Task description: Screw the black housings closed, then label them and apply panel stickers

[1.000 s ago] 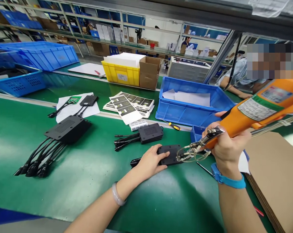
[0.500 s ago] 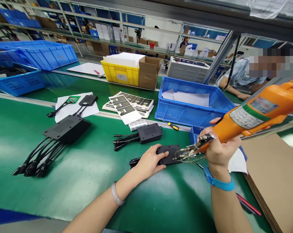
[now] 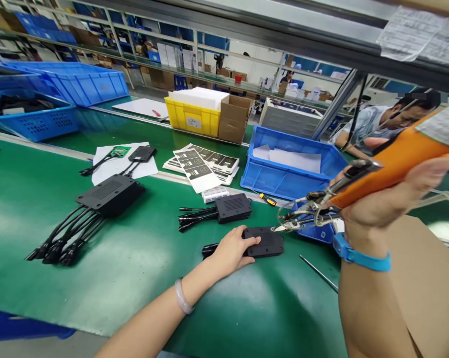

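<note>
Left hand (image 3: 230,251), fingers spread, presses a black adapter box (image 3: 265,242); right hand (image 3: 381,201) grips an orange electric screwdriver (image 3: 392,161). Blue bin (image 3: 284,181) behind, cardboard sheet (image 3: 429,283) right.

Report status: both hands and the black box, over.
Left hand flat on black box, pinning it to green belt. Right hand grips orange screwdriver, tip at box's edge. Nothing between them.

Green bench (image 3: 127,278) carries black boxes w/ cables (image 3: 105,196), label sheets (image 3: 204,164), blue bins (image 3: 287,166), cardboard (image 3: 433,288), possibly a thin rod (image 3: 317,272).
</note>
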A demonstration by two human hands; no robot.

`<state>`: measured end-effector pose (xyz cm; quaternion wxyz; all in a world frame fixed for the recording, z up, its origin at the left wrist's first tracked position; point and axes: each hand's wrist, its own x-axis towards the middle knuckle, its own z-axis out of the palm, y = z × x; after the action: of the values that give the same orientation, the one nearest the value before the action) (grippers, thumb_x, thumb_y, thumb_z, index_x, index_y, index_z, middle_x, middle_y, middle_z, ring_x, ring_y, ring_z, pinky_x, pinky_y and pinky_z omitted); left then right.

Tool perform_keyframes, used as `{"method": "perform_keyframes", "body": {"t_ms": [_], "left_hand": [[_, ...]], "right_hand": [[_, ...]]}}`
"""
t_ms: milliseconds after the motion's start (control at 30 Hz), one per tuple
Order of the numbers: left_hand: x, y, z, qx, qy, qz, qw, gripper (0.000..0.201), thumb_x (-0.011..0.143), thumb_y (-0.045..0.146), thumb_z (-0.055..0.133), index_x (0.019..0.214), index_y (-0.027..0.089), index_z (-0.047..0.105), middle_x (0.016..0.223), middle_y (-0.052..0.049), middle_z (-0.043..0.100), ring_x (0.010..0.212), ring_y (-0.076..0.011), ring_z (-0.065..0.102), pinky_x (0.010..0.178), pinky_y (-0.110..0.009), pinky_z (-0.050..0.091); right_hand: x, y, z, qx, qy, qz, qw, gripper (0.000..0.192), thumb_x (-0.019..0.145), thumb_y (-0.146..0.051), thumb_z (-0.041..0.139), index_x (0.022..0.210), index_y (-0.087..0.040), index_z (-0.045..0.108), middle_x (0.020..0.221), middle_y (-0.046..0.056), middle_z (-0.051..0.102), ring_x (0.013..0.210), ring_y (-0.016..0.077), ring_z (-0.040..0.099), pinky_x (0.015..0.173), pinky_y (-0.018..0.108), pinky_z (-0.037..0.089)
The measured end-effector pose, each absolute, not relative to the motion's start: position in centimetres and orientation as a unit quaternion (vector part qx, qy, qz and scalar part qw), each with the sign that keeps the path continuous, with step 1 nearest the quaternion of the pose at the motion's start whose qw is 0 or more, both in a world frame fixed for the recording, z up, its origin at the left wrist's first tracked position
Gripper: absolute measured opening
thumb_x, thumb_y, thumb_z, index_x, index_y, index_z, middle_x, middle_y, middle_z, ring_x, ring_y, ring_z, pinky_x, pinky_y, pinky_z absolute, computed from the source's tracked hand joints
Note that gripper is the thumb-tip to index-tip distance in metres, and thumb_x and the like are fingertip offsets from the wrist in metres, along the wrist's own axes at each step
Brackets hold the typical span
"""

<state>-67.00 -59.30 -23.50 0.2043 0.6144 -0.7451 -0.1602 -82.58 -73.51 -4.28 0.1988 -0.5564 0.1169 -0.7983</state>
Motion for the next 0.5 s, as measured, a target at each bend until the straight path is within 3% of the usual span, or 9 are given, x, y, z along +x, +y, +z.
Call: {"method": "perform_keyframes", "body": {"t_ms": [100, 167, 300, 500], "left_hand": [[-67.1, -59.3, -23.4, 0.618, -0.742, -0.167, 0.201, 0.064, 0.075, 0.036, 0.081, 0.135, 0.029, 0.058, 0.138, -0.016, 0.047, 0.123, -0.0353, 0.054, 0.103, -0.047, 0.046], [-67.1, -59.3, -23.4, 0.62, -0.739, -0.168, 0.202, 0.064, 0.075, 0.036, 0.082, 0.134, 0.029, 0.058, 0.139, -0.016, 0.046, 0.124, -0.0355, 0.053, 0.103, -0.048, 0.046], [-67.1, -59.3, -23.3, 0.619, -0.739, -0.169, 0.204, 0.064, 0.075, 0.037, 0.082, 0.134, 0.03, 0.058, 0.137, -0.016, 0.047, 0.122, -0.0343, 0.055, 0.103, -0.048, 0.046], [-67.1, -59.2, -23.1, 0.622, -0.737, -0.178, 0.196, 0.064, 0.075, 0.036, 0.082, 0.134, 0.03, 0.059, 0.139, -0.017, 0.046, 0.123, -0.0353, 0.054, 0.104, -0.048, 0.045]], "right_hand": [[-81.6, -73.7, -6.0, -0.571, 0.18, -0.757, 0.261, 0.061, 0.084, -0.071, 0.043, 0.091, -0.014, 0.064, 0.062, 0.0, 0.052, 0.045, 0.0102, 0.05, 0.041, 0.025, 0.042], [-81.3, -73.4, -7.3, -0.587, 0.207, -0.724, 0.298, 0.061, 0.084, -0.07, 0.043, 0.085, -0.013, 0.064, 0.053, -0.002, 0.048, 0.038, 0.01, 0.046, 0.035, 0.023, 0.037], [-81.2, -73.2, -9.1, -0.593, 0.218, -0.71, 0.311, 0.056, 0.082, -0.067, 0.049, 0.071, -0.013, 0.061, 0.051, -0.001, 0.05, 0.038, 0.0095, 0.047, 0.034, 0.021, 0.037], [-81.3, -73.5, -10.3, -0.602, 0.227, -0.688, 0.336, 0.054, 0.082, -0.068, 0.048, 0.074, -0.015, 0.059, 0.05, -0.001, 0.049, 0.036, 0.0133, 0.049, 0.032, 0.024, 0.038]]}}
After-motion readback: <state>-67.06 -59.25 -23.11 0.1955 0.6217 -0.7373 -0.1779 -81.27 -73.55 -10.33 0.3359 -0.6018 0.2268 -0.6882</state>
